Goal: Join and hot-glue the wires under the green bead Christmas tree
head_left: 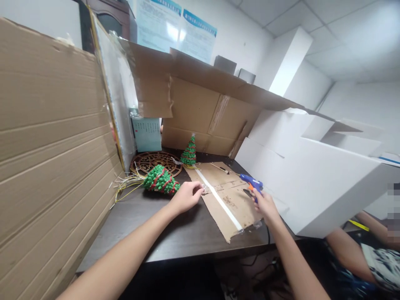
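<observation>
Left hand [184,197] pinching something small (unclear), beside green tree [161,180], cardboard sheet [225,200]

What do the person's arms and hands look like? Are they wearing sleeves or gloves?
Both arms are bare from the bottom edge of the picture up to the fingers: no sleeves, gloves, watch or bracelets show. The left hand and right hand are bare too, and no rings can be made out. The forearms look long and slim, stretched by the wide camera lens. No markings are visible on them.

Both hands [186,196] [265,204] reach forward, fingers curled.
</observation>
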### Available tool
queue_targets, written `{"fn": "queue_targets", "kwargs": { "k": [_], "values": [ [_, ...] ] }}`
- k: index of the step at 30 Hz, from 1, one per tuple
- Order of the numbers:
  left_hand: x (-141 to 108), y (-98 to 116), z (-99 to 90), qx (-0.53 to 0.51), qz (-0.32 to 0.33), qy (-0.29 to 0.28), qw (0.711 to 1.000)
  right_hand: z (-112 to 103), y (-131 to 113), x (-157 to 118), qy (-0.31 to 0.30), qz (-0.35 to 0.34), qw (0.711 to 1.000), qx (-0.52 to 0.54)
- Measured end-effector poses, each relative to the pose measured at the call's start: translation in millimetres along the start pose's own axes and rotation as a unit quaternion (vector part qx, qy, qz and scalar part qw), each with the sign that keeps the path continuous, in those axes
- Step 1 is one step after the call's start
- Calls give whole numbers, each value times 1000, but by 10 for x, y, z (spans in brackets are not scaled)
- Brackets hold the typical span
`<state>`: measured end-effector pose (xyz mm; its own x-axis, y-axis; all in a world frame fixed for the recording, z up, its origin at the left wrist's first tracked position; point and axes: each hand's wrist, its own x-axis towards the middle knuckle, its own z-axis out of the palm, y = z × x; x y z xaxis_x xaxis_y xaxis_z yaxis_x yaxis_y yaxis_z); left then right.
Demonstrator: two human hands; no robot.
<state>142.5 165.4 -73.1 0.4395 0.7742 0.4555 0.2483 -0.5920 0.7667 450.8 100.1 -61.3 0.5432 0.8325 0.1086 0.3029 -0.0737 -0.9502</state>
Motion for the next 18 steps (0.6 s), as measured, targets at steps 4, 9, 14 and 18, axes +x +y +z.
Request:
{"fn": "queue_targets", "kwargs": {
  "k": [4, 9, 14, 18],
  "values": [
    [-7, -10, -85, 80, 27, 14, 996, 141, -118, 143, -6, -36, 987, -155],
    [3, -59, -151, 170, 4, 27, 985, 411, -487, 280, -23, -141, 946, -291],
    [-5, -88, -140, 213, -10, 20, 977, 1133, -677, 280, -213, -232, 894, -317],
    [-7, -72, -153, 229, -7, 4, 973, 1552, -666, 248, -258, -227, 875, -340]
  ]
}}
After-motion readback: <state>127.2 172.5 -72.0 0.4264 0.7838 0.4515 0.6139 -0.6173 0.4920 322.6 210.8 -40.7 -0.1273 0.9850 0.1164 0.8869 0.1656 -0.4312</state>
